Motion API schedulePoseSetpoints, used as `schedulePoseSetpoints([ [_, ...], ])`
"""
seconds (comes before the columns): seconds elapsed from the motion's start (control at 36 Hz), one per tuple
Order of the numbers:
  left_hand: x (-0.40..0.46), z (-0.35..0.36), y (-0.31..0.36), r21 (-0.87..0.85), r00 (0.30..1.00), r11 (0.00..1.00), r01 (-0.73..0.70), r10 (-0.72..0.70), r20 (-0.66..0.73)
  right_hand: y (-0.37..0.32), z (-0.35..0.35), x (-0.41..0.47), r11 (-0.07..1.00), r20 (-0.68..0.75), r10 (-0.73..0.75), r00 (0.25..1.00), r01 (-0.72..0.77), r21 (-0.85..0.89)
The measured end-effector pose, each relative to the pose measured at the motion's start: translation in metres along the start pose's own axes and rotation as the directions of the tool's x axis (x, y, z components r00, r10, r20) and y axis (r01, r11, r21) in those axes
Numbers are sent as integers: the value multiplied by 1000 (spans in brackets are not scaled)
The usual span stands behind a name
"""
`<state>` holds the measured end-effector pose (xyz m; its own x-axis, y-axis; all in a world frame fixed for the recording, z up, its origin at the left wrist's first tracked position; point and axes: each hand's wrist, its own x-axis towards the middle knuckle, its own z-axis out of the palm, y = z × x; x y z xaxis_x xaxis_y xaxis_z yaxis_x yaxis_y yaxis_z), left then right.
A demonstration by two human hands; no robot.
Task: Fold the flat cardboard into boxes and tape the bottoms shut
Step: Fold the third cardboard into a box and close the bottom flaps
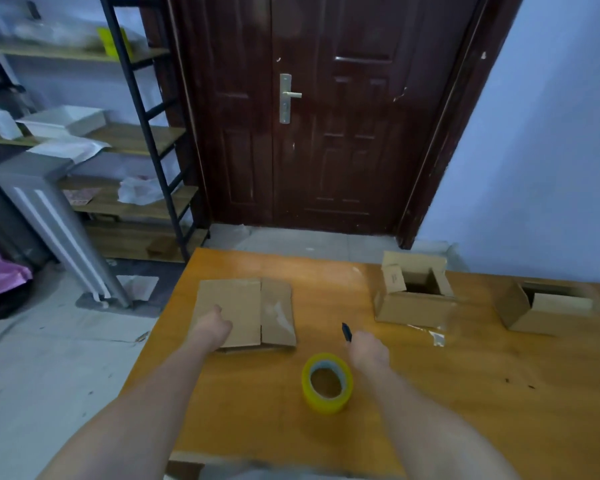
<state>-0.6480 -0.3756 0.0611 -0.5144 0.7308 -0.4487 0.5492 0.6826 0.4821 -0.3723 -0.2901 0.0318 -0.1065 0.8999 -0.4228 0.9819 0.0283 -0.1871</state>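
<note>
On the orange tabletop (430,393), the left hand (212,326) rested on the near left part of the flat cardboard (245,311), its fingers curled under; whether they gripped the edge could not be told. The right hand (367,348) grasped a dark cutter (346,331) just beyond the yellow tape roll (327,382). Two folded boxes (414,292) (544,308) stood open at the far right.
</note>
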Motion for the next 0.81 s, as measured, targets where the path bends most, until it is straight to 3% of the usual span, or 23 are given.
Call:
schedulePoseSetpoints([
  [0.36,28,-1,-59,10,992,999,39,-40,118,20,31,-10,929,-19,362,932,-359,87],
  [0.61,52,17,-63,10,992,997,75,-76,105,39,53,7,907,57,410,910,-413,83],
  [0.81,59,32,-53,100,999,994,39,-41,20,45,63,29,895,124,421,898,-434,100],
])
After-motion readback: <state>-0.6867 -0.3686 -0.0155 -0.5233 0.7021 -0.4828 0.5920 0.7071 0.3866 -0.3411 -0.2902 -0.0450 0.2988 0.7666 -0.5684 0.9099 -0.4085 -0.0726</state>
